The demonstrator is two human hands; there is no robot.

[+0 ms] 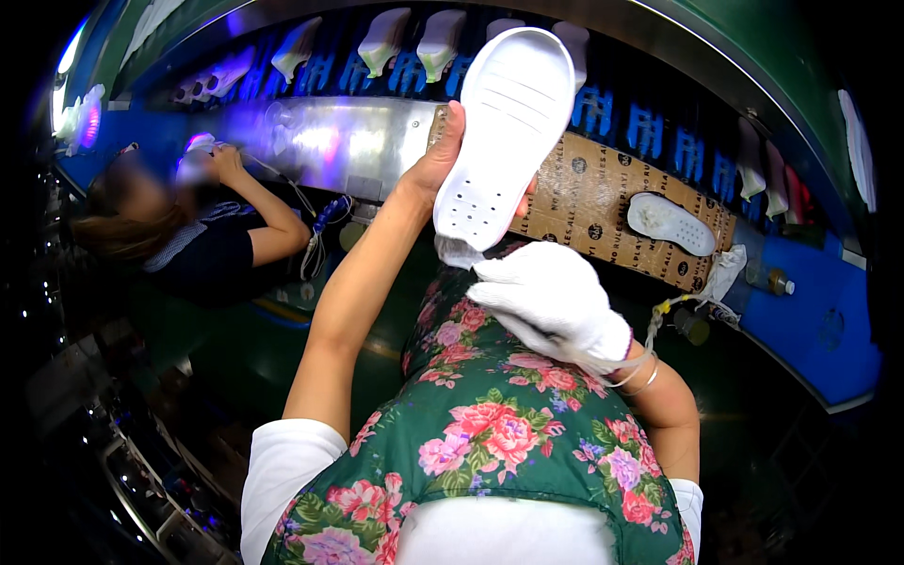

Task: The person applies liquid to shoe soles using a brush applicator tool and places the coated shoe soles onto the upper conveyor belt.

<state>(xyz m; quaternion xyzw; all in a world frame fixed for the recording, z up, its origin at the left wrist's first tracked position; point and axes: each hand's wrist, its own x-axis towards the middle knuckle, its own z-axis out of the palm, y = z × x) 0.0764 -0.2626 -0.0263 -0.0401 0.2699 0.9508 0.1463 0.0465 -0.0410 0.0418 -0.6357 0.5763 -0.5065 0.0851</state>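
My bare left hand grips a white shoe sole from its left side, thumb along the edge and fingertips showing at the right side. The sole tilts up and away from me. It has a raised rim, cross grooves in the upper part and small holes in the lower part. At its lower end is a greyish, wrinkled thin piece, whose kind I cannot make out. My right hand, in a white knit glove, pinches at that piece's edge with the fingertips. A cord hangs about the right wrist.
A second, greyish sole lies on the printed brown cardboard. Beyond runs a row of blue holders with pale shoe parts above. A person works at the left along the metal bench. A small bottle lies at the right.
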